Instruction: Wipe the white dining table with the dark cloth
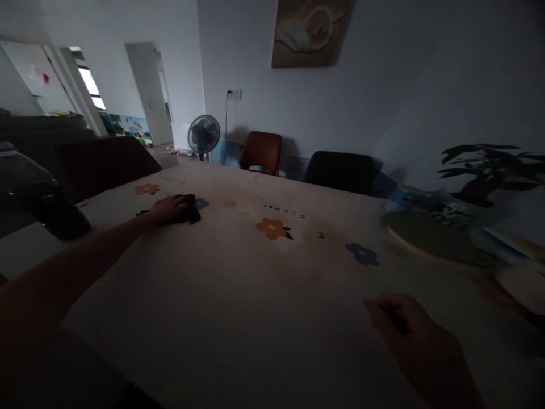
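My left hand (168, 209) reaches far across the left part of the table and presses on a crumpled dark cloth (190, 211). The cloth sticks out past the fingers and on the wrist side. At the lower right, my right hand (402, 318) is held by the tabletop with its fingers curled in and nothing visible in them. Under both hands is a pale tablecloth (238, 295) printed with orange and blue flowers and the word "Flower".
A dark bottle-like container (59, 216) stands at the left edge. On the right, a potted plant (472, 199) is by a round green mat (434, 236). Chairs (260, 150) line the far side, with a fan (204, 135) behind. The room is dim.
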The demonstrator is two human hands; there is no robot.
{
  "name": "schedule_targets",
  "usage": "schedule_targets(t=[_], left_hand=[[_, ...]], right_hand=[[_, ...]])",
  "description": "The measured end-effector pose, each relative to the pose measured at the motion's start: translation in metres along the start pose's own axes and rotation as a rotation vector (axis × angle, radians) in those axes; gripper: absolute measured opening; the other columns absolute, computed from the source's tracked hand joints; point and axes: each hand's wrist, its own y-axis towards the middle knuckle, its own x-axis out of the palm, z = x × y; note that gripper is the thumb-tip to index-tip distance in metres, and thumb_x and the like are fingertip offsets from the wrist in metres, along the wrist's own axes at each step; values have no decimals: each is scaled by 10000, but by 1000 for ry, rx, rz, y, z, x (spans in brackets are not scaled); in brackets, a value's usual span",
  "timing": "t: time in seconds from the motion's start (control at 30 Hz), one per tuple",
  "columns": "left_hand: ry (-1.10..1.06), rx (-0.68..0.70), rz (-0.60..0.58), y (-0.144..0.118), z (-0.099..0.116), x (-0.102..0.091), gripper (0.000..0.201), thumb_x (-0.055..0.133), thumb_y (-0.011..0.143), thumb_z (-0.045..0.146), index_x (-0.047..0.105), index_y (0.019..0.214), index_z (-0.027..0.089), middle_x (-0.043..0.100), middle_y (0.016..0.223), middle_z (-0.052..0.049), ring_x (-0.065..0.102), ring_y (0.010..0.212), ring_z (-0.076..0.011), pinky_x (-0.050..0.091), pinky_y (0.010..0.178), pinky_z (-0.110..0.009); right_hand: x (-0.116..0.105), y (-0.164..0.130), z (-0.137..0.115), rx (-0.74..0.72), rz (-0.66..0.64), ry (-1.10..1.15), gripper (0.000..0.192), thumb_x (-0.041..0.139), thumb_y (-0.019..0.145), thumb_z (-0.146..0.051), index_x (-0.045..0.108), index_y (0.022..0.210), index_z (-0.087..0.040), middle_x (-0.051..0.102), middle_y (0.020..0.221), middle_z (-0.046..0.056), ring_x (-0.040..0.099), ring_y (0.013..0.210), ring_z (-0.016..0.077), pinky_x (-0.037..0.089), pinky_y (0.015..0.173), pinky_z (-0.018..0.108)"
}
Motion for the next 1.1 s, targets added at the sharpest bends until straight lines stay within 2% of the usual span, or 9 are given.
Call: schedule_targets(t=[0.1, 0.2, 0.3, 0.37, 0.5, 0.63, 0.8, 0.93, 1.1], left_hand=[[-2, 78, -49, -19, 2, 5, 434, 334, 965, 321, 554, 1333, 255, 336, 1551, -87, 294, 1417, -289, 283, 1139, -532], [-64, 104, -53, -49, 11, 10, 534, 262, 993, 421, 399, 1476, 239, 295, 1571, -127, 287, 1436, -295, 274, 1153, -537], [-107, 186, -65, -88, 33, 12, 615, 257, 981, 540, 352, 1509, 239, 258, 1586, -137, 249, 1461, -313, 234, 1177, -551], [-129, 274, -64, -116, 60, 9, 628, 256, 972, 582, 358, 1507, 269, 258, 1588, -118, 240, 1468, -307, 207, 1193, -549], [-161, 463, -36, -168, 135, -3, 619, 257, 972, 588, 356, 1506, 292, 247, 1594, -101, 220, 1479, -297, 175, 1207, -548], [-196, 569, -4, -200, 212, -13, 644, 326, 962, 583, 334, 1517, 256, 223, 1597, -126, 175, 1489, -318, 154, 1209, -561], [-288, 671, 5, -216, 305, -25, 739, 367, 927, 643, 355, 1505, 183, 250, 1570, -199, 185, 1478, -361, 161, 1188, -609], [-345, 837, 62, -224, 394, -35, 719, 400, 917, 645, 411, 1462, 177, 348, 1520, -198, 276, 1438, -352, 214, 1169, -594], [-541, 1008, 183, -231, 520, -21, 594, 459, 906, 588, 531, 1339, 187, 466, 1409, -175, 382, 1350, -361, 293, 1112, -614]], right_hand=[[0, -1, -5, 5, 16, 27, 409, 526, 701, -643, 593, 735, -241, 651, 640, 31, 621, 536, 205, 457, 498, 281], [1, -2, -11, 7, 47, 38, 419, 513, 673, -648, 587, 723, -239, 646, 631, 33, 627, 546, 211, 446, 498, 286], [3, -4, -15, -21, 48, 40, 411, 508, 682, -637, 579, 725, -234, 636, 622, 31, 627, 553, 209, 448, 510, 286], [4, -4, -18, -66, 40, 49, 395, 505, 706, -620, 571, 728, -231, 624, 615, 25, 616, 545, 198, 453, 525, 285], [4, -6, -24, -126, 53, 65, 382, 492, 731, -605, 555, 720, -228, 604, 598, 22, 597, 531, 191, 456, 542, 292], [-4, -8, -35, -96, 125, 120, 397, 504, 706, -619, 562, 729, -227, 631, 617, 43, 634, 607, 228, 460, 566, 309], [-23, -17, -57, -129, 208, 169, 396, 522, 690, -622, 564, 739, -232, 645, 644, 53, 638, 642, 242, 465, 609, 331], [-47, -29, -66, -167, 284, 150, 381, 543, 663, -605, 568, 724, -230, 639, 646, 53, 616, 625, 234, 463, 619, 333], [-78, -59, -60, -71, 330, 157, 354, 580, 672, -565, 571, 749, -219, 616, 634, 29, 579, 599, 203, 452, 619, 307]])
